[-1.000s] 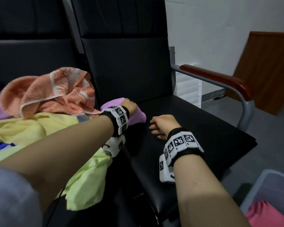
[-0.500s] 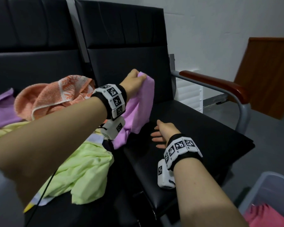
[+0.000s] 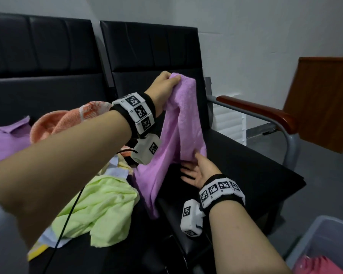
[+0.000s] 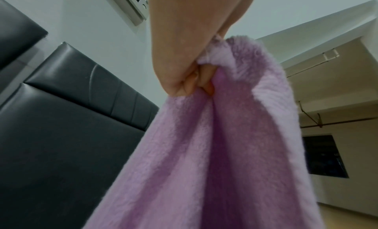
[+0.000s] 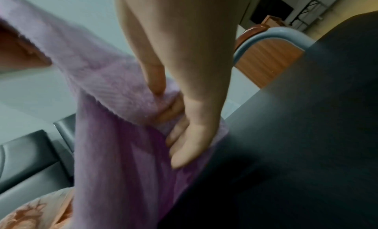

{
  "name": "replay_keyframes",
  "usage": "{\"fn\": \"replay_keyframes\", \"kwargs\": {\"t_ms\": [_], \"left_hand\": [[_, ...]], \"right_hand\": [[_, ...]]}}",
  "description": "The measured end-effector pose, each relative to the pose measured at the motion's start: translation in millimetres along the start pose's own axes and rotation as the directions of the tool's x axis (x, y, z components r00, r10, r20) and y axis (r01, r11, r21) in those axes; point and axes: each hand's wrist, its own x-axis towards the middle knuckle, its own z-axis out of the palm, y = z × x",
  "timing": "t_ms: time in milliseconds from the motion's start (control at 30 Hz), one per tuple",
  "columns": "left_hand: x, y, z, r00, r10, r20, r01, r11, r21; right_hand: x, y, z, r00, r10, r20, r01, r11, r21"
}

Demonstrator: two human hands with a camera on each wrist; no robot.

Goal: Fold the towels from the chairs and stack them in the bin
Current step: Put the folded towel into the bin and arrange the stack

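A purple towel [image 3: 183, 125] hangs in front of the right chair's black backrest. My left hand [image 3: 163, 86] grips its top edge in a fist; the left wrist view shows the curled fingers [image 4: 192, 83] bunching the purple towel [image 4: 214, 151]. My right hand [image 3: 198, 168] is lower, above the black seat [image 3: 246, 165], and pinches a lower edge of the towel between thumb and fingers [image 5: 174, 112]. The towel's tail trails down to the seat's front edge. The grey bin [image 3: 313, 238] sits at the bottom right with a pink towel [image 3: 321, 265] in it.
On the left chair lie an orange patterned towel [image 3: 67, 119], a light green towel [image 3: 99, 212], a yellow one and another purple cloth [image 3: 6, 139]. The right chair has a metal armrest with a wooden pad [image 3: 261, 113]. A wooden panel [image 3: 325, 99] leans on the wall.
My left hand has lifted the purple towel off the pile and up before the backrest. My right hand has left the seat and taken hold of the towel's lower edge.
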Motion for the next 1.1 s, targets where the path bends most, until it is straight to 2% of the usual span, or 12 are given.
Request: {"fn": "replay_keyframes", "kwargs": {"t_ms": [100, 167, 300, 400, 533, 667, 733, 800, 867, 933, 1033, 1100], "left_hand": [[-1, -12, -1, 0.999, -0.035, -0.031, 0.036, 0.998, 0.043], [0, -22, -2, 0.997, -0.059, -0.057, 0.062, 0.997, 0.050], [1, -36, -2, 0.992, -0.115, -0.059, 0.119, 0.990, 0.070], [-2, -42, 6, 0.990, -0.141, 0.009, 0.139, 0.982, 0.127], [-11, -40, 30, 0.973, -0.162, 0.166, 0.142, 0.982, 0.127], [-24, -35, 51, 0.903, -0.209, 0.375, 0.126, 0.964, 0.233], [-28, -36, 55, 0.869, -0.222, 0.442, 0.125, 0.963, 0.238], [-28, -40, 53, 0.876, -0.221, 0.429, 0.155, 0.971, 0.183], [-25, -47, 44, 0.880, -0.241, 0.409, 0.220, 0.971, 0.098], [-23, -59, 33, 0.859, -0.285, 0.425, 0.275, 0.957, 0.087], [-21, -83, 19, 0.838, -0.403, 0.367, 0.331, 0.911, 0.245], [-22, -99, 11, 0.816, -0.489, 0.309, 0.349, 0.842, 0.411]], "right_hand": [[-2, -11, -2, 0.975, -0.126, -0.184, 0.145, 0.984, 0.099], [-5, -17, -5, 0.948, -0.188, -0.256, 0.234, 0.958, 0.165], [-13, -28, -14, 0.861, -0.317, -0.398, 0.408, 0.898, 0.166], [-18, -37, -15, 0.838, -0.413, -0.356, 0.480, 0.868, 0.125], [-19, -38, -6, 0.838, -0.508, -0.201, 0.494, 0.862, -0.116], [-18, -36, -4, 0.873, -0.484, -0.057, 0.467, 0.865, -0.183], [-16, -37, -7, 0.867, -0.484, -0.119, 0.455, 0.866, -0.208], [-15, -38, -12, 0.831, -0.514, -0.212, 0.464, 0.852, -0.244], [-18, -40, -12, 0.812, -0.531, -0.244, 0.492, 0.846, -0.205], [-18, -43, -11, 0.798, -0.541, -0.264, 0.522, 0.840, -0.144], [-15, -48, -11, 0.759, -0.547, -0.353, 0.568, 0.821, -0.050], [-14, -52, -13, 0.740, -0.521, -0.425, 0.591, 0.805, 0.044]]}}
